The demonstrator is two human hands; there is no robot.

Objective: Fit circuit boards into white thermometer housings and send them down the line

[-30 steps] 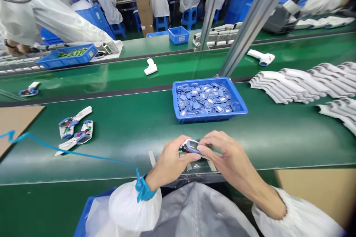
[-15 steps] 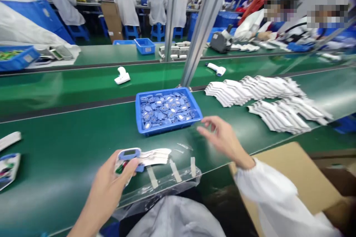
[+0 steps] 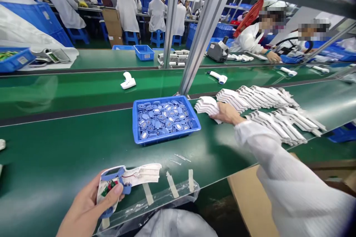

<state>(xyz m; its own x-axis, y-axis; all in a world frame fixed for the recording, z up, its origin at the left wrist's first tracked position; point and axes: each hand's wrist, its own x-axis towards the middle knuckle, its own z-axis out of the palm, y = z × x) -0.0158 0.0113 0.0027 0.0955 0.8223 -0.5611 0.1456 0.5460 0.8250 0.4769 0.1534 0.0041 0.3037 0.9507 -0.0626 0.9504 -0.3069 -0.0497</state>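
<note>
**My left hand [image 3: 83, 211] grips an opened thermometer shell [image 3: 126, 181] low in the frame.**

Its fingers [image 3: 118, 189] curl round the white-and-blue casing, with wiring and a green board showing inside, above the clear plastic sheet [image 3: 147, 207] taped to the green surface [image 3: 69, 137]. At centre, the blue tray [image 3: 167, 139] is heaped with small blue oval parts [image 3: 164, 120]. My right hand [image 3: 226, 114], fingers pressed together, lies against white plastic shells [image 3: 207, 105] stacked right of the tray; I cannot tell whether it grips them.
</note>
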